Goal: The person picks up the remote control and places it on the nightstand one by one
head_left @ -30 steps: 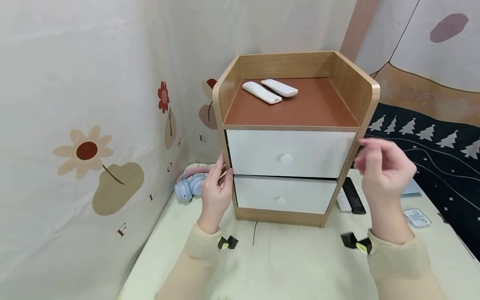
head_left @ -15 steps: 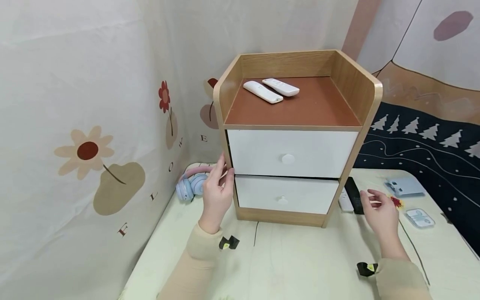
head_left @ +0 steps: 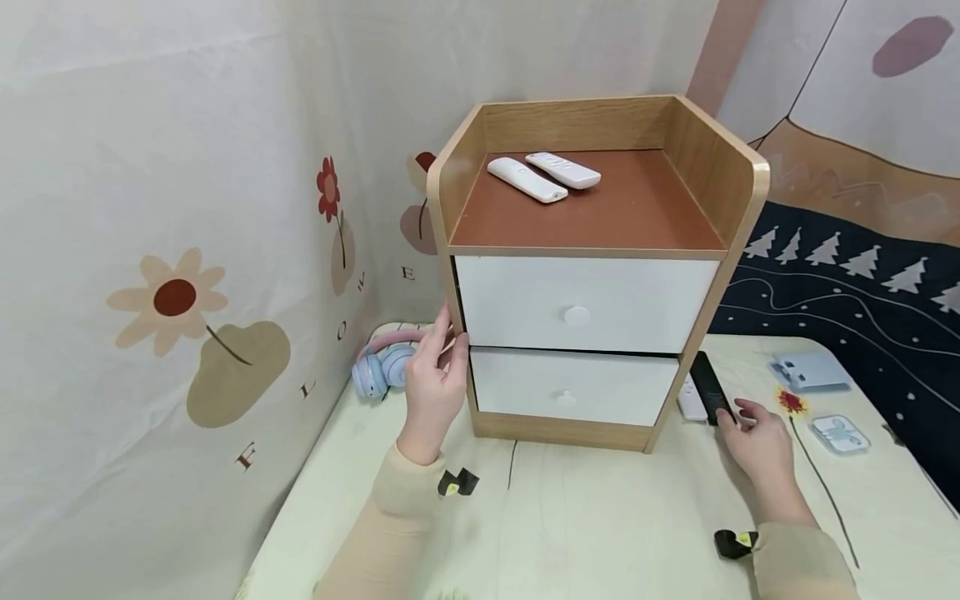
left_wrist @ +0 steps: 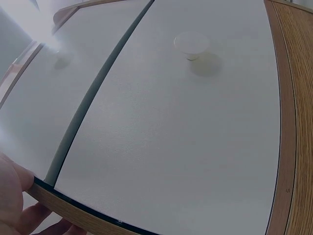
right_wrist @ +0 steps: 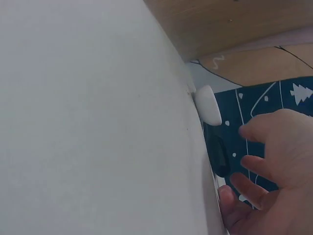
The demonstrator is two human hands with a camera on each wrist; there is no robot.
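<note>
A small wooden cabinet (head_left: 562, 435) with two white drawers stands on the table, both drawers closed. My left hand (head_left: 433, 392) grips its left side edge; in the left wrist view the thumb lies at the front and the fingers (left_wrist: 34, 215) are behind the side panel. To the right of the cabinet, a black remote control (head_left: 707, 383) lies beside a white remote (head_left: 690, 402). My right hand (head_left: 759, 442) is at the black remote's near end, thumb and fingers spread around it. In the right wrist view the black remote (right_wrist: 218, 152) shows beyond the fingers.
Two white remotes (head_left: 527, 180) lie on the cabinet's brown top. Blue and pink headphones (head_left: 369, 377) are left of the cabinet. A light-blue flat object (head_left: 810, 372), a clear case (head_left: 840, 435) and a long-stemmed red flower (head_left: 791, 402) lie to the right.
My right hand has come down from in front of the cabinet's right edge to the table, and now reaches slightly closer over the black remote's end. My left hand stays at the left edge.
</note>
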